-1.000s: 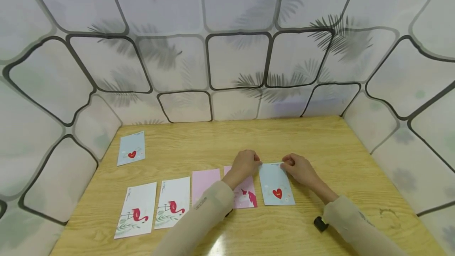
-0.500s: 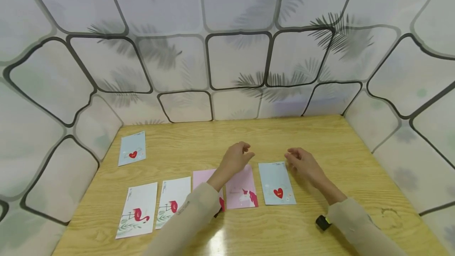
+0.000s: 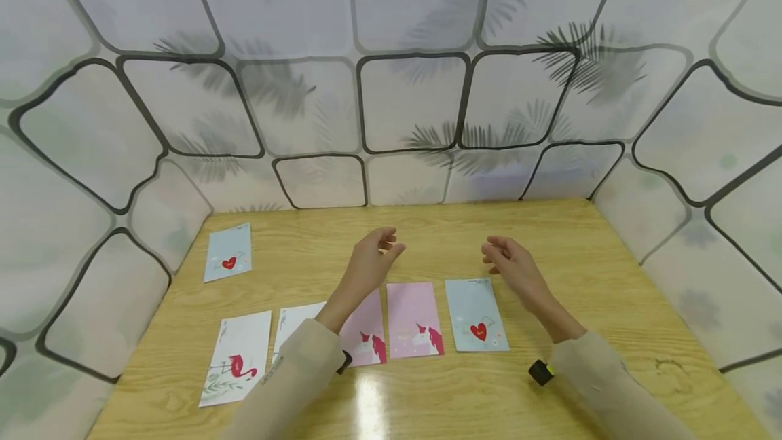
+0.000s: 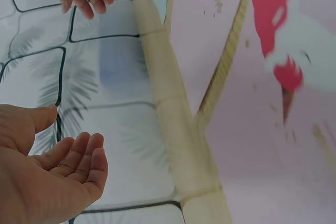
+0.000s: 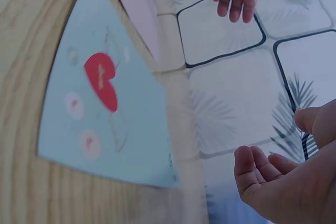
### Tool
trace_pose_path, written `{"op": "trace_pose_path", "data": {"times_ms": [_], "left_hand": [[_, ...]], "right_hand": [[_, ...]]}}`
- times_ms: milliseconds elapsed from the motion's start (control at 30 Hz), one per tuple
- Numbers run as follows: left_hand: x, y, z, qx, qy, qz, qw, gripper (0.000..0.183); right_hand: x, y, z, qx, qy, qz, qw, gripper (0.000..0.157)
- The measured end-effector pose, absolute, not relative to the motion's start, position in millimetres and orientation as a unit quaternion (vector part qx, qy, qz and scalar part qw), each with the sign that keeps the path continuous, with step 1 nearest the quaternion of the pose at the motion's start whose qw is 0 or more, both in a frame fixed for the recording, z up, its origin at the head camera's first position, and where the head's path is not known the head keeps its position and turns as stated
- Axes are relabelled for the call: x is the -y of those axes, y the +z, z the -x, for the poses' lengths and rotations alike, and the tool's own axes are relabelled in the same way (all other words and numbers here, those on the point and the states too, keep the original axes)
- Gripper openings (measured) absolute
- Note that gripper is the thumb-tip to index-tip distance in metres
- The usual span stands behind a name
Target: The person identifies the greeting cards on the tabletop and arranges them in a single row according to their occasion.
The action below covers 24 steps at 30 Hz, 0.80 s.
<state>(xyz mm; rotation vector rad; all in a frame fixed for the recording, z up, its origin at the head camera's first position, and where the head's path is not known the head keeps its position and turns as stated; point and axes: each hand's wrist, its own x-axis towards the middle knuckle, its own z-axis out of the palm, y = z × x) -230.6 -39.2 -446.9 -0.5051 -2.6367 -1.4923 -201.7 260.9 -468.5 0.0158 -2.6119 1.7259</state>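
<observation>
Both hands hover above the wooden table with nothing in them. My left hand [image 3: 366, 260] is over the far side of the two pink unicorn cards, its fingers loosely bent; the left wrist view shows its empty palm. Just beyond the upper right corner of a light blue heart card [image 3: 476, 314] is my right hand [image 3: 516, 270], relaxed and apart from the card. To the left of that card lie a pink unicorn card [image 3: 415, 321] and another pink card [image 3: 366, 331], the second partly behind my left forearm. Two white flamingo cards follow, one whole card [image 3: 238, 358] and one mostly covered card [image 3: 299, 318].
A second light blue heart card [image 3: 229, 250] lies alone at the table's far left corner. Patterned wall panels [image 3: 403, 182] enclose the back and both sides of the wooden table [image 3: 452, 402]. Each wrist carries a small black device [image 3: 540, 372].
Both hands have released the right-hand blue card's top corners and lifted away. My left hand has moved left and back, uncovering the pink cards; my right hand has risen slightly.
</observation>
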Motion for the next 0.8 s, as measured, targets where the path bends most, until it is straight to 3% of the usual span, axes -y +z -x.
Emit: {"op": "trace_pose_path", "data": {"times_ms": [533, 800], "left_hand": [[127.0, -433.2, 221.6, 0.863, -0.491, 0.096, 0.071, 0.050], [166.0, -424.5, 218.9, 0.867, -0.487, 0.060, 0.084, 0.053]], "right_hand": [[-206.3, -454.8, 215.1, 0.763, 0.644, -0.024, 0.038, 0.053], [-165.9, -447.9, 224.5, 0.745, 0.665, -0.048, 0.037, 0.053]]}}
